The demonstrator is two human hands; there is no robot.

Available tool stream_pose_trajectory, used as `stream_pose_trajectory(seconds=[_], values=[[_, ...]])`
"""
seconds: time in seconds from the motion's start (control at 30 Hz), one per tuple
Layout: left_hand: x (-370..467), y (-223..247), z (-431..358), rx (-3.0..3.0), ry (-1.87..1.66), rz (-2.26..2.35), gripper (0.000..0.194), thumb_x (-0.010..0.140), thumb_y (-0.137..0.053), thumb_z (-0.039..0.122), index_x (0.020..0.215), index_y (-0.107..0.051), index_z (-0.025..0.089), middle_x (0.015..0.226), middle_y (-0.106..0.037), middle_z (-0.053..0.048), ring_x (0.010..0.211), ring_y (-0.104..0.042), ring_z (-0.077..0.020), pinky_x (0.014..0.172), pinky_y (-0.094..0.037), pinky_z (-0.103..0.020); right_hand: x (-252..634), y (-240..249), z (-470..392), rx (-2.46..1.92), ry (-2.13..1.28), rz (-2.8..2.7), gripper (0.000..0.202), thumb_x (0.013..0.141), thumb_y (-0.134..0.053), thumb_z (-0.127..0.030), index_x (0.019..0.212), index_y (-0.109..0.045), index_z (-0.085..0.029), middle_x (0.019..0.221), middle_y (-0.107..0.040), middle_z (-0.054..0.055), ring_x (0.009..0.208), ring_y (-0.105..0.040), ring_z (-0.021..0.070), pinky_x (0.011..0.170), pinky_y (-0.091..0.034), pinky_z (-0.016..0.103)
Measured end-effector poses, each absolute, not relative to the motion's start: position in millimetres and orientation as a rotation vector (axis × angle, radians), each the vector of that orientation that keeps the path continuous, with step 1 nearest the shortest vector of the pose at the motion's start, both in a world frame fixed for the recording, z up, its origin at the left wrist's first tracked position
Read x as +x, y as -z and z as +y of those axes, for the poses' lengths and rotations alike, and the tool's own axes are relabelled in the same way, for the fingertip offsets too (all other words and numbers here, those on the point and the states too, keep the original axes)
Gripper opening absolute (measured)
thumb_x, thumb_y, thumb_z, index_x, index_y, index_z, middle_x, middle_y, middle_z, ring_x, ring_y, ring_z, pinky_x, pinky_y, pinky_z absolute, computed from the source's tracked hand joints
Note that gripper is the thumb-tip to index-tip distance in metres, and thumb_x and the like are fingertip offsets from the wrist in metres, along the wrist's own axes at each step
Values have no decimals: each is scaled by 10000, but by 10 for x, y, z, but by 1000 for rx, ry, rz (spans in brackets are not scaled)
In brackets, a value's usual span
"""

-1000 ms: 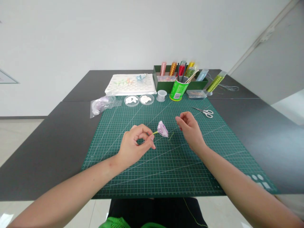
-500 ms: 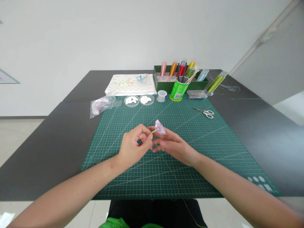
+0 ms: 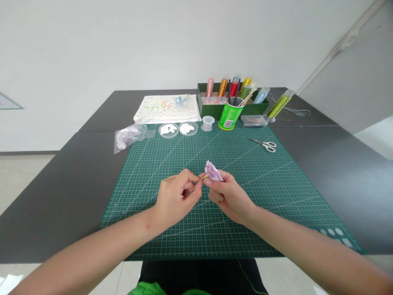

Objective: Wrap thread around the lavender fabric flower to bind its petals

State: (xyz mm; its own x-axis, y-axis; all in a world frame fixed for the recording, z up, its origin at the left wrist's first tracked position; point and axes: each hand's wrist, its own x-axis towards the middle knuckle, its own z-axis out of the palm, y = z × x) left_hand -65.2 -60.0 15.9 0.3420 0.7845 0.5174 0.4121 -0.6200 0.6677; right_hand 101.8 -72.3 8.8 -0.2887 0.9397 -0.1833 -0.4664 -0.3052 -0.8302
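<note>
Between my hands, above the green cutting mat (image 3: 184, 159), is a pale purple artificial flower (image 3: 213, 171) with a thin yellow-green stem (image 3: 203, 177). My left hand (image 3: 178, 192) pinches the stem between thumb and forefinger, with the other fingers curled. My right hand (image 3: 231, 194) has its thumb and forefinger closed at the flower's base, just behind the petals; the exact contact is partly hidden. A fine yellow-green thread (image 3: 245, 275) hangs over the table's front edge and across my lap.
Scissors (image 3: 265, 144) lie on the mat at right. Behind stand a green can of tools (image 3: 229, 116), a box of thread spools (image 3: 213, 110), and dishes of white pieces (image 3: 168, 130). A plastic bag (image 3: 129, 136) and a white textured sheet (image 3: 167, 108) are at left.
My right hand's fingers were loosely spread behind the flower; now they have closed at its base. The flower and both hands have moved slightly right and nearer to me.
</note>
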Motion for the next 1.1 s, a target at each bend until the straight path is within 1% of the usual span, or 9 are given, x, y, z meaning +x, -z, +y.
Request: stream_pose_trajectory(seconds=[0.2, 0.3, 0.4, 0.47, 0.53, 0.67, 0.83, 0.93, 1.1], values=[[-652, -195, -591, 1966, -1073, 924, 131, 974, -611, 220, 850, -568, 211, 654, -760, 52, 558, -707, -106, 605, -535, -227, 1032, -81, -710, -827, -1767, -818, 204, 787, -808, -380, 829, -729, -197, 443, -285, -128, 400, -144, 38, 425, -89, 257], [-661, -190, -572, 1866, -1035, 883, 123, 973, -610, 224, 853, -590, 207, 696, -779, 32, 602, -731, -117, 609, -554, -223, 1042, -77, -700, -820, -1769, -815, 203, 800, -799, -384, 839, -731, -197, 456, -300, -124, 398, -141, 34, 427, -95, 255], [-667, -189, -556, 1771, -1001, 847, 117, 970, -616, 241, 860, -603, 202, 725, -791, 12, 647, -749, -133, 684, -579, -258, 1055, -75, -685, -849, -1751, -822, 218, 793, -801, -397, 827, -723, -196, 462, -293, -123, 402, -136, 37, 428, -95, 257], [-666, -192, -542, 1636, -957, 787, 115, 977, -609, 282, 903, -623, 195, 763, -802, -13, 689, -761, -151, 717, -586, -285, 1063, -76, -673, -855, -1738, -830, 232, 785, -805, -409, 816, -717, -197, 452, -262, -128, 403, -127, 40, 427, -90, 258], [-658, -190, -524, 1478, -903, 731, 168, 983, -601, 343, 937, -639, 186, 804, -810, -45, 712, -763, -167, 696, -581, -295, 1068, -77, -664, -853, -1734, -839, 247, 779, -810, -422, 807, -712, -197, 445, -236, -133, 405, -118, 41, 426, -86, 255], [-639, -168, -491, 1319, -841, 723, 249, 947, -654, 421, 880, -648, 181, 812, -805, -68, 671, -731, -167, 627, -552, -288, 1063, -64, -658, -862, -1738, -844, 259, 768, -821, -430, 783, -707, -198, 442, -246, -133, 402, -125, 39, 419, -90, 248], [-650, -161, -462, 1317, -873, 742, 267, 924, -687, 417, 810, -622, 185, 721, -760, -38, 640, -679, -149, 633, -549, -284, 1080, -51, -633, -952, -1672, -865, 245, 736, -845, -417, 766, -741, -198, 463, -352, -105, 419, -153, 40, 419, -93, 252], [-673, -179, -429, 1331, -912, 769, 252, 921, -686, 398, 802, -626, 183, 694, -738, -26, 600, -629, -130, 605, -518, -265, 1137, -68, -603, -1072, -1518, -991, 224, 734, -849, -416, 740, -770, -206, 462, -389, -84, 440, -191, 56, 434, -128, 256], [-710, -185, -362, 1371, -964, 834, 248, 914, -670, 394, 782, -628, 188, 624, -666, 12, 510, -479, -99, 513, -396, -239, 1251, -127, -602, -1167, -1121, -1426, 117, 786, -820, -346, 760, -830, -233, 464, -292, -80, 474, -243, 83, 499, -222, 280]])
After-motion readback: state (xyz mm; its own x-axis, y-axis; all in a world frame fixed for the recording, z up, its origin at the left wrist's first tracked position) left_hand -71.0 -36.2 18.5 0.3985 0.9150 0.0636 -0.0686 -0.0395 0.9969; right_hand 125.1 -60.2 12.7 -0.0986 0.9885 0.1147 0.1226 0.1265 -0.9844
